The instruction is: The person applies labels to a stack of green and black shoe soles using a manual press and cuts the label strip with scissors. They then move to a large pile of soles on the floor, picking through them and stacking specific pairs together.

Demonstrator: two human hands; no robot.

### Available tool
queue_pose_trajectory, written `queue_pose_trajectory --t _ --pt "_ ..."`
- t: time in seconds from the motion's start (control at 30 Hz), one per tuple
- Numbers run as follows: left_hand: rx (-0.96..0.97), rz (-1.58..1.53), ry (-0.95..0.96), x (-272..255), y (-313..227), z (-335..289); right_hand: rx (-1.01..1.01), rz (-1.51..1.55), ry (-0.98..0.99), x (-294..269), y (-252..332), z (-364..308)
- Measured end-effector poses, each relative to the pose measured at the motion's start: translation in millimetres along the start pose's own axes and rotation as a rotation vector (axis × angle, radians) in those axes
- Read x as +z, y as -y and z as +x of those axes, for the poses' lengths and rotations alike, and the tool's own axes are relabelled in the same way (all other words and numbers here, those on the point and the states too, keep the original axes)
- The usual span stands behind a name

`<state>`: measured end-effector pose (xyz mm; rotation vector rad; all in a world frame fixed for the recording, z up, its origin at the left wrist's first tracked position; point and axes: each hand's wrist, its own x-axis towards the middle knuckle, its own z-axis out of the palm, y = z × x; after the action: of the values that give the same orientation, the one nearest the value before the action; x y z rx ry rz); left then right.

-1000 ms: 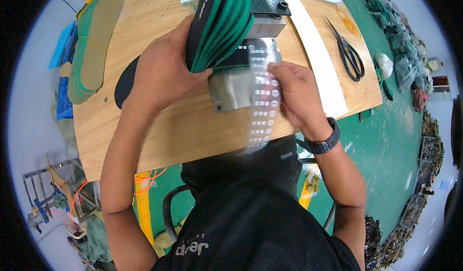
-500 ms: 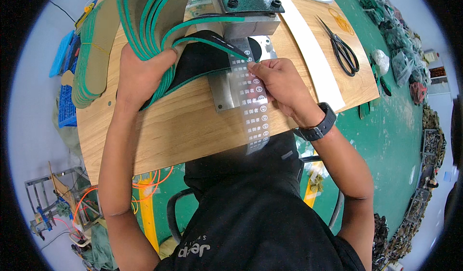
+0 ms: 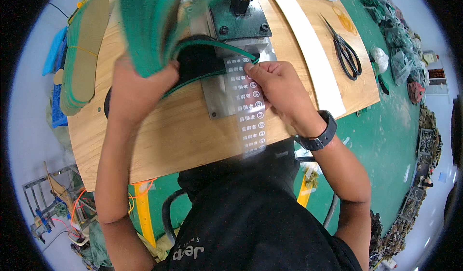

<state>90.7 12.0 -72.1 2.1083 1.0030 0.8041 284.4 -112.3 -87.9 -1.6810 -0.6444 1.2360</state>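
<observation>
My left hand (image 3: 142, 87) is closed round a bent stack of green-edged insoles (image 3: 149, 34), smeared by motion. A black-faced insole (image 3: 197, 58) with a green rim reaches from beside that hand to the metal block under the press head (image 3: 241, 17). Between thumb and forefinger, my right hand (image 3: 284, 90) pinches the edge of a clear transfer film strip (image 3: 248, 104) printed with white marks. The film's upper end lies near the insole's tip, and its lower part hangs over the table's front edge. A metal plate (image 3: 214, 99) sits beneath.
Black scissors (image 3: 345, 54) and yellow rubber bands (image 3: 346, 22) lie on the right of the wooden table (image 3: 159, 145). A long white strip (image 3: 308, 54) runs alongside the press. A banded bundle of insoles (image 3: 87, 44) rests at the left edge, near blue crates (image 3: 59, 102).
My left hand has shifted the insole stack, now blurred, and fewer insoles reach toward the block. My right hand keeps its pinch on the film. The whole view has shifted slightly.
</observation>
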Motion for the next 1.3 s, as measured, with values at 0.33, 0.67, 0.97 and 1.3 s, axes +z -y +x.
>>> queue_pose_trajectory --t 0.33,0.67,0.97,1.3 --pt "-0.015 -0.072 0.061 -1.6 -8.0 3.9 -0.045 0.119 0.064 -6.6 0.8 -6.2" --pt "-0.05 -0.249 0.009 -13.9 -0.8 5.8 -0.098 0.004 0.101 -7.5 -0.4 -10.4" --pt "-0.038 -0.203 0.017 -13.5 1.9 7.5 -0.104 0.074 0.187 -14.1 -6.1 -10.3" --pt "-0.007 -0.083 0.026 -10.5 1.6 8.5 -0.066 0.1 0.18 -14.5 -7.4 -11.1"
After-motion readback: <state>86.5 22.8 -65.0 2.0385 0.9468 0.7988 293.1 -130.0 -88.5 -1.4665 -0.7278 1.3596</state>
